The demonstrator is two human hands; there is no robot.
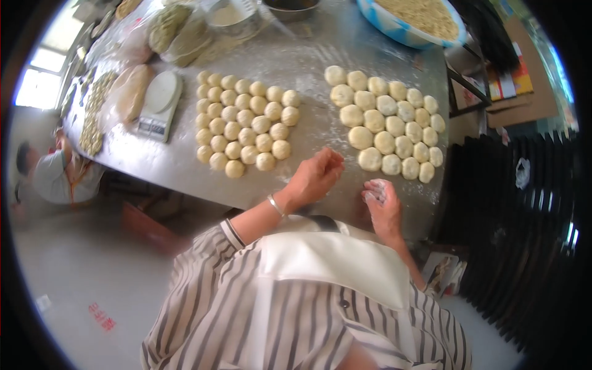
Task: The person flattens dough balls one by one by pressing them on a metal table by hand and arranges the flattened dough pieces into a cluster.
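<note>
Flat dough [384,143] lay just beyond the nearer, unclenched right hand [383,202], toward the surface's right edge [441,176]; left hand [316,177] curled, contents indiscernible.

The top edge cuts off the blue basin [387,26]; the scale display [152,130] is too small to read

A dark-striped, pale shirt [213,296] with a band-edged sleeve [231,234] shows beneath a cream-white apron [333,265]. A silvery bangle [275,205] rings the left wrist [285,201]. White powder [375,187] dusts the right hand [385,206].
</note>
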